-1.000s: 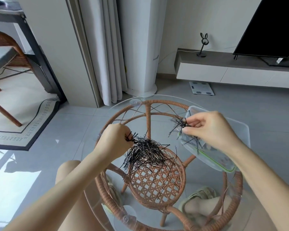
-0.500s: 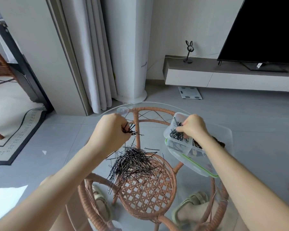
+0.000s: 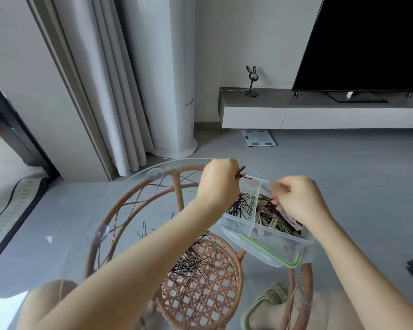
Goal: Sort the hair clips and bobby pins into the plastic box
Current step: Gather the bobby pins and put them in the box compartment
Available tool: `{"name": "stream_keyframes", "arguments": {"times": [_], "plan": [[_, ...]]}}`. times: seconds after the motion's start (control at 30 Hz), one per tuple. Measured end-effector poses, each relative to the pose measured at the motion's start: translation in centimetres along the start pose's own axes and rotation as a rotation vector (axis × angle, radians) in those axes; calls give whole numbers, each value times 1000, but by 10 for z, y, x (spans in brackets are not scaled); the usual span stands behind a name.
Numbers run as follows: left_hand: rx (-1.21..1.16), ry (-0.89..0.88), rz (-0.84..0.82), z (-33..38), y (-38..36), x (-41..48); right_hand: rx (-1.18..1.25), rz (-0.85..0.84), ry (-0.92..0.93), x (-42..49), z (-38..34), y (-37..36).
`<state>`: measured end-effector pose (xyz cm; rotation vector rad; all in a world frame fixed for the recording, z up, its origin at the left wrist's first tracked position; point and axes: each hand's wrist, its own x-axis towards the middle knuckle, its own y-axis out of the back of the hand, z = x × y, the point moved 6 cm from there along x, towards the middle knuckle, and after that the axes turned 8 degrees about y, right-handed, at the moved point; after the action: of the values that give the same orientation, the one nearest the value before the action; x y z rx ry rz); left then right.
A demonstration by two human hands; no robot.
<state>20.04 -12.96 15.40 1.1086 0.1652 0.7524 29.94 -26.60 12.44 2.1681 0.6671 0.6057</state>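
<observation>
Clear plastic box, divided: black bobby pins left, hair clips right.

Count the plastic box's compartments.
2: the left compartment, by the left hand, holds bobby pins; the right compartment, by the right hand, holds hair clips. Hands may hide more.

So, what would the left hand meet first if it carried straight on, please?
Probably the far rim of the plastic box, just ahead of the bobby pins the left hand grips; depth unclear.

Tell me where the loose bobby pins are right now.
In the head view, the loose bobby pins lie low and centre on the glass tabletop, just down-left of the plastic box.
</observation>
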Motion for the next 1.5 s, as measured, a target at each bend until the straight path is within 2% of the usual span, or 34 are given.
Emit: {"name": "stream_keyframes", "arguments": {"times": [0.17, 0.27, 0.37, 0.47, 0.53, 0.6, 0.63, 0.7, 0.73, 0.83, 0.87, 0.97, 1.1, 1.17, 1.37, 1.4, 1.5], "plan": [[129, -77, -71, 14, -48, -1, 1, -9, 44, -12, -1, 4], [228, -39, -270, 9, -76, -9, 45, -22, 46, -14, 3, -1], [221, 0, -458, 3, -89, -13, 48, -40, 50, -16, 5, -6], [213, -80, -624, 3, -83, -9, 14, -35, 64, -18, 6, -7], [128, -83, -663, 2, -70, -3, 21, -40, 62, -18, 6, -8], [-10, -4, -567, -6, -53, 10, 32, -38, 59, -19, 6, -8], [-34, 33, -461, -14, -45, 20, 41, -33, 57, -19, 6, -8], [13, 80, -300, -30, -39, 34, 66, -22, 53, -20, 5, -8], [36, 101, -309, -37, -42, 37, 75, -24, 51, -21, 4, -9], [37, 140, -479, -54, -63, 33, 99, -56, 43, -26, 2, -15], [26, 137, -482, -58, -67, 31, 102, -64, 43, -27, 1, -16], [22, 112, -380, -58, -67, 29, 97, -63, 57, -29, -2, -18], [189, 65, -211, -41, -55, 30, 66, -54, 72, -30, -2, -19], [197, 68, -163, -30, -52, 31, 58, -46, 80, -31, -2, -18], [203, 36, -348, -4, -59, 24, 62, -31, 92, -32, -9, -12], [158, 34, -352, -6, -55, 25, 68, -14, 110, -34, -14, -10], [18, 20, -222, -28, -21, 22, 93, -14, 203, -47, -35, -12]]}}
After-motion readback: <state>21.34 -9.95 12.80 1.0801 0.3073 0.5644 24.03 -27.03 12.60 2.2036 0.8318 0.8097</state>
